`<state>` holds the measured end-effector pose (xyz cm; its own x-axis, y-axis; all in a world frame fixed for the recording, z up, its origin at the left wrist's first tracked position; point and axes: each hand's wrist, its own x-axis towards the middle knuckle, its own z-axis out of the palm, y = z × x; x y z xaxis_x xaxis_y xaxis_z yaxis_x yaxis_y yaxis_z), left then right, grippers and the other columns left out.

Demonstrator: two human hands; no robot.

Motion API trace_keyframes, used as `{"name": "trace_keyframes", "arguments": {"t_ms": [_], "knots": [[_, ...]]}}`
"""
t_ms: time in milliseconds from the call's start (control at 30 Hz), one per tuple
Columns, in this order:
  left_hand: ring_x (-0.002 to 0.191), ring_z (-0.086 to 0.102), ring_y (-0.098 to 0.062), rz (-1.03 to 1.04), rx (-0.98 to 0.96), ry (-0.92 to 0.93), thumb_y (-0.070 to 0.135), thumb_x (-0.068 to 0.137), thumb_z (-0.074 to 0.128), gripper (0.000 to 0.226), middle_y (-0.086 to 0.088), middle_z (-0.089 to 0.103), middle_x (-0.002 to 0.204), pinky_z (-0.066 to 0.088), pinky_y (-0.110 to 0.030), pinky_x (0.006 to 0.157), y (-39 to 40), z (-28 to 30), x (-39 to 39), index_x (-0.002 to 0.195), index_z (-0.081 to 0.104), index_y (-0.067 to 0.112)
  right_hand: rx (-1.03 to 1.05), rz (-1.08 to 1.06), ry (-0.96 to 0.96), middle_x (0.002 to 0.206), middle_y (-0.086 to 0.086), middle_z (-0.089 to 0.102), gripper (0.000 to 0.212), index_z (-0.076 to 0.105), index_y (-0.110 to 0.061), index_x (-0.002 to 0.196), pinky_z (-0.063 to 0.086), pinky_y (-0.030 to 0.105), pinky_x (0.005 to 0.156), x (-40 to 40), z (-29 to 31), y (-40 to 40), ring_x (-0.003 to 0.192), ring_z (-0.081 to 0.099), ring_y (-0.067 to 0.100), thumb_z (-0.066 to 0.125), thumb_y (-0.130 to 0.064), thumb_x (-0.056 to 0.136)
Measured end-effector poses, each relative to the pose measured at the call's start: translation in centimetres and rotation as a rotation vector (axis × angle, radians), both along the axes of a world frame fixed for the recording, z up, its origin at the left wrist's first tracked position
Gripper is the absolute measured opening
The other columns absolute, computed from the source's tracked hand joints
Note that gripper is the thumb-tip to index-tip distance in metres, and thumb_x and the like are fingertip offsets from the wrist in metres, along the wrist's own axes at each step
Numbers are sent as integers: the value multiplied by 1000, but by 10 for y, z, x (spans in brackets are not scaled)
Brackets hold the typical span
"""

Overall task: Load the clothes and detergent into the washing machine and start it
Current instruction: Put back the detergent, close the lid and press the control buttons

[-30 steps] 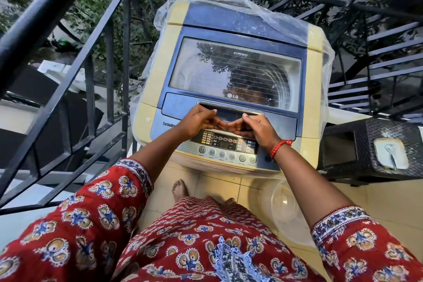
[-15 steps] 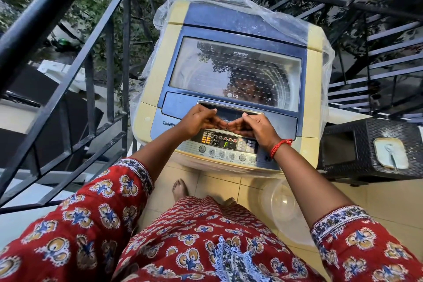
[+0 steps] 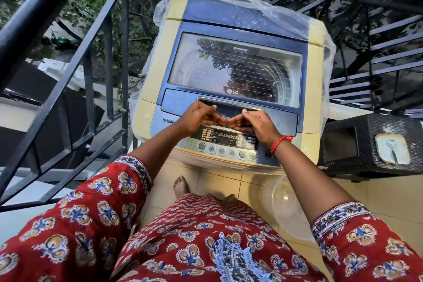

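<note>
Both hands, left hand [image 3: 198, 117] and right hand [image 3: 256, 124], rest empty, fingers curled, above the washing machine [image 3: 158, 71] control panel [image 3: 225, 137]; lid [image 3: 235, 68] closed. Press start firmly once.

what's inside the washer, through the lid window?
Through the closed lid, the ribbed drum wall shows, plus a dark mass low in the tub. Tree reflections cover the glass, so whether that is clothes, and any detergent, cannot be told.
</note>
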<state>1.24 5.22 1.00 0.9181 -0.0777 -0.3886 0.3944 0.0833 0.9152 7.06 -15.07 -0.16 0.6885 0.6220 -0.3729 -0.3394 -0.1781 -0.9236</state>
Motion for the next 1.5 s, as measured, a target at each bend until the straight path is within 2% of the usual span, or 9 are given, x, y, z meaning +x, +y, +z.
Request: {"name": "trace_keyframes", "arguments": {"t_ms": [133,233,300,367,567,800,1133,1300,1500], "knots": [[85,72,-23,-1,-4,4,12,101,37,44,-9,75,80,54,-22,72,-1,0,1,75,69,-4,-6,-3,-8,97,13,74,42,73,-2,99,56,25,80,0,-1,0,97,70,26,36,-22,104],[84,72,-22,6,-26,3,11,101,37,52,-9,75,79,55,-22,71,-2,2,0,63,72,10,0,-2,-5,97,14,74,42,73,-4,97,56,25,79,0,0,0,96,70,26,36,-22,104],[83,72,-21,5,-25,-2,11,101,37,54,-8,76,79,55,-22,71,-2,2,0,60,72,11,-4,-2,-10,97,14,74,42,73,-4,98,56,25,79,0,0,0,96,70,26,36,-22,104],[84,72,-21,1,-19,-8,11,101,37,52,-8,76,79,54,-21,71,-2,2,0,63,72,11,-10,-4,-15,97,15,74,42,72,-1,99,56,25,79,0,0,0,96,70,26,36,-22,104],[88,72,-27,-11,28,-30,13,102,37,44,-11,75,82,55,-24,75,1,-4,1,79,68,-7,-19,1,-29,98,15,74,42,72,-1,99,56,26,79,1,-2,0,96,70,26,36,-23,104],[88,72,-27,-17,45,-29,13,102,37,44,-14,75,84,55,-24,75,1,-8,2,86,65,-17,-29,1,-33,99,17,73,43,71,1,101,57,28,83,0,0,0,97,70,27,36,-23,104],[87,71,-24,-19,44,-1,14,101,37,43,-8,76,82,55,-24,74,2,-11,3,86,69,-11,-32,13,-38,99,14,73,43,70,4,103,56,26,82,0,2,0,95,70,23,35,-21,104],[89,71,-28,-6,59,-8,14,101,38,44,-18,73,89,55,-24,74,2,-13,3,91,65,-18,-38,13,-33,99,16,73,44,69,5,103,56,28,83,0,2,0,96,70,25,35,-22,104],[86,72,-24,-21,40,-5,14,102,37,43,-8,76,81,54,-22,73,2,-11,3,87,68,-12,-36,14,-40,99,15,73,43,70,3,102,56,27,82,0,3,0,96,70,24,35,-22,104]]}}
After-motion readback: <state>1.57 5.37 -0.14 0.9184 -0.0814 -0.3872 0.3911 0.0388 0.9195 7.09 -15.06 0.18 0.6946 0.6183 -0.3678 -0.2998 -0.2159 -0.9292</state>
